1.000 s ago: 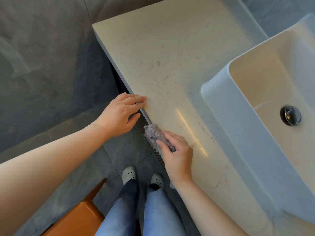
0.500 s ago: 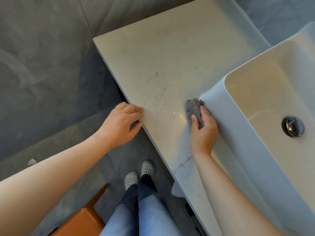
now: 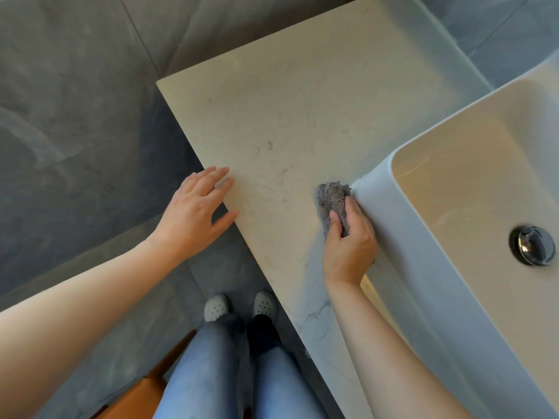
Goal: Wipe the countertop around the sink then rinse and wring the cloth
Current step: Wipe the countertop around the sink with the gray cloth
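right hand (image 3: 349,246) grips the grey cloth (image 3: 332,201), pressing it on the countertop (image 3: 302,101) right against the sink (image 3: 402,237) corner. left hand (image 3: 193,213) rests on the counter edge with fingers straight.

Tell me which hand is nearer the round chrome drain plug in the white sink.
Right. The right hand, holding the grey fluffy cloth, sits against the white basin wall, short of the chrome drain plug. The left hand rests on the beige stone countertop edge, farther away.
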{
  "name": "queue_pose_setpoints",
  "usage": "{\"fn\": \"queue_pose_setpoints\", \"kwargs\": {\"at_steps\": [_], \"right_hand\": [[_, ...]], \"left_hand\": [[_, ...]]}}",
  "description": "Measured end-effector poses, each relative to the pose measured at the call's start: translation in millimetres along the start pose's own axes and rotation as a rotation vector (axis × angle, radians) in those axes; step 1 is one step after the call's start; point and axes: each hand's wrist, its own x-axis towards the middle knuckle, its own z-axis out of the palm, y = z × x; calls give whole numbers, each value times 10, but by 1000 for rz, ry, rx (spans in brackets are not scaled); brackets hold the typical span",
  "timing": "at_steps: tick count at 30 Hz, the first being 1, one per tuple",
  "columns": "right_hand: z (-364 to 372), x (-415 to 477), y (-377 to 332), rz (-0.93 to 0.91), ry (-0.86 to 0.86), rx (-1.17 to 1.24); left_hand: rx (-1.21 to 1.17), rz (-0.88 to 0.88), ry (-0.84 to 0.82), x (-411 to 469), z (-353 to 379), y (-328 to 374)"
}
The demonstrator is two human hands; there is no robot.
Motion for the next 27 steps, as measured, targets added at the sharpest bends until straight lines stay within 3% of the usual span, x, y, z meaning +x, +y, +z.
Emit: {"fn": "queue_pose_setpoints", "kwargs": {"at_steps": [5, 9, 27], "right_hand": [[70, 72, -68, 33, 3, -32], [93, 51, -100, 65, 9, -44], [162, -813, -614, -33, -225, 17]], "left_hand": [[-1, 0, -78, 173, -2, -137], [-20, 50, -39, 204, 30, -207], [-60, 277, -40, 426, -99, -556]]}}
